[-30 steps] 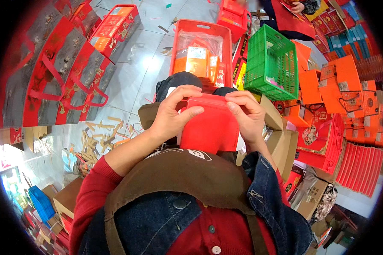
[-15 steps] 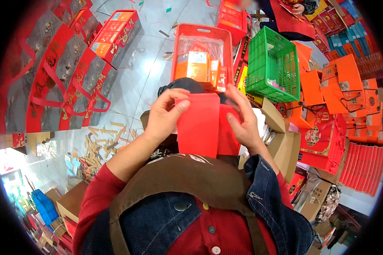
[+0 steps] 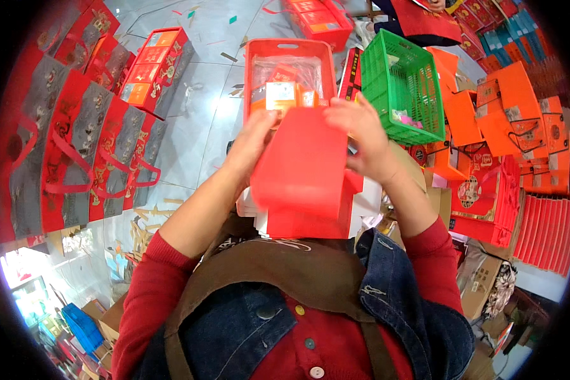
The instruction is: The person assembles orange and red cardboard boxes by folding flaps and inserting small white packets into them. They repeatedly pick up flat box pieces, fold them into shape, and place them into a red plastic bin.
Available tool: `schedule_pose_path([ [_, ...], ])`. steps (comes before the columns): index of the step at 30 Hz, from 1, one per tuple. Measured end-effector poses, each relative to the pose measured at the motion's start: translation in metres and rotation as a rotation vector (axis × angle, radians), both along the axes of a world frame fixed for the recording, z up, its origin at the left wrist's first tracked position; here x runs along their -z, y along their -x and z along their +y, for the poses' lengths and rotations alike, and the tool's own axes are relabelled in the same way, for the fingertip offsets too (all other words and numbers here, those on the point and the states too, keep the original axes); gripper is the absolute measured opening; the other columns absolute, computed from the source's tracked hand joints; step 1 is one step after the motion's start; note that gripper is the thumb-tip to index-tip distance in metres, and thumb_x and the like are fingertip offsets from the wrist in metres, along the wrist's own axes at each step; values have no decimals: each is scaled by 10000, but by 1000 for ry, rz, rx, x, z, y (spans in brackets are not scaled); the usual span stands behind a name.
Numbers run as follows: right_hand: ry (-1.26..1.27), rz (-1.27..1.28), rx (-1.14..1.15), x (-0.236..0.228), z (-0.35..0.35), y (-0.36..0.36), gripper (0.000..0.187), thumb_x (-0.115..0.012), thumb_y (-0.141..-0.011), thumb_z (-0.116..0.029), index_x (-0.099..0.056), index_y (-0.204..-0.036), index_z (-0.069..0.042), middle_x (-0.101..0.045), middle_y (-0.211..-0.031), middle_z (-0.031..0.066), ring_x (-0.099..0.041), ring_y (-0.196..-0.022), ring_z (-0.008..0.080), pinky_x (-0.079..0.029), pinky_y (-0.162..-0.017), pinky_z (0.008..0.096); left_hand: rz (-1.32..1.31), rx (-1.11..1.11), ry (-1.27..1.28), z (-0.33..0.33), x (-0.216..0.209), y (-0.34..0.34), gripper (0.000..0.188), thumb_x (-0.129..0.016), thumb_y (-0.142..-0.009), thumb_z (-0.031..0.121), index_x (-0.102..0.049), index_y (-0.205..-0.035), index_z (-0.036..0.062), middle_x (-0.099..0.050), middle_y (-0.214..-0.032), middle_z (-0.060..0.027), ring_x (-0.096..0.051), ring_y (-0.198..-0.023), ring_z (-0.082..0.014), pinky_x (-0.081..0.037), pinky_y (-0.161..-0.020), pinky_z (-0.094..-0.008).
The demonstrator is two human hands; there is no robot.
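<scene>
In front of my apron (image 3: 266, 269), a red cardboard box (image 3: 301, 158) stands above my lap, its near end smeared by motion. Along its far left edge, my left hand (image 3: 252, 142) grips with the fingers bent round the side. At the far right corner, my right hand (image 3: 365, 136) is closed on the edge, fingers curled over the top and thumb at the side. Below the box, a red card piece with white flaps (image 3: 368, 206) lies across my lap. The undersides of the box and my left fingertips are partly hidden.
Beyond the box stands a red plastic crate (image 3: 252, 76) with orange boxes in it. A green crate (image 3: 373, 101) is to its right, near stacked orange boxes (image 3: 513, 120). Red-and-grey gift bags (image 3: 69, 145) line the left. Card scraps (image 3: 139, 237) litter the floor.
The red piece, earlier seen flat and narrow, now appears as a wider box. White flaps have come into view below it. My right hand has closed in on its far right edge.
</scene>
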State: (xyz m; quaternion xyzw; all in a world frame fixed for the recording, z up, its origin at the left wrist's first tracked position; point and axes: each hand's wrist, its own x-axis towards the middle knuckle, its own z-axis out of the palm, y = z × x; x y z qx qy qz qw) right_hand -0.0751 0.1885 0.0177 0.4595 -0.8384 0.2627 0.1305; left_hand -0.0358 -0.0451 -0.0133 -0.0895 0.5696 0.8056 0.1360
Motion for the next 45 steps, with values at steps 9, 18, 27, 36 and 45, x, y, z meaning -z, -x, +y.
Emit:
schedule_pose_path([
  [9, 545, -881, 976, 198, 84, 79, 384, -713, -753, -272, -587, -956, 29, -657, -890, 151, -641, -814, 207, -508, -710, 347, 797, 404, 1218, -10, 32, -35, 466, -660, -764, 201, -508, -1159, 6, -496, -1240, -164, -416, -1218, -332, -282, -1038, -461],
  [18, -126, -731, 1166, 320, 59, 103, 615, -601, -804, -430, -507, -1147, 72, -549, -1087, 299, -559, -1006, 411, -442, -881, 446, 747, 450, 1244, -8, 29, -27, 509, -678, -730, 201, -483, -1161, 13, -517, -1223, -147, -419, -1218, -339, -243, -1045, -500],
  [27, 613, -1017, 913, 193, 90, 85, 424, -543, -882, -344, -591, -1098, 17, -643, -947, 147, -621, -865, 246, -474, -776, 337, 738, 451, 1280, -3, 39, -32, 514, -659, -758, 213, -482, -1205, 30, -477, -1278, -140, -385, -1257, -323, -219, -1062, -507],
  [36, 216, -906, 701, 28, 48, -122, 310, -679, -796, -165, -591, -1008, 44, -628, -898, 131, -630, -825, 192, -511, -698, 300, 873, 754, 1364, 8, 16, -74, 977, -703, -575, 601, -395, -1343, 82, -271, -1433, -202, -173, -1363, -386, -94, -1073, -597],
  [45, 723, -1284, 986, 64, 44, -152, 298, -614, -838, -143, -585, -1037, 77, -638, -850, 81, -589, -746, 106, -453, -613, 224, 933, 645, 1498, 11, 43, -103, 938, -596, -665, 678, -389, -1351, 72, -218, -1448, -234, -109, -1367, -421, -79, -1058, -620],
])
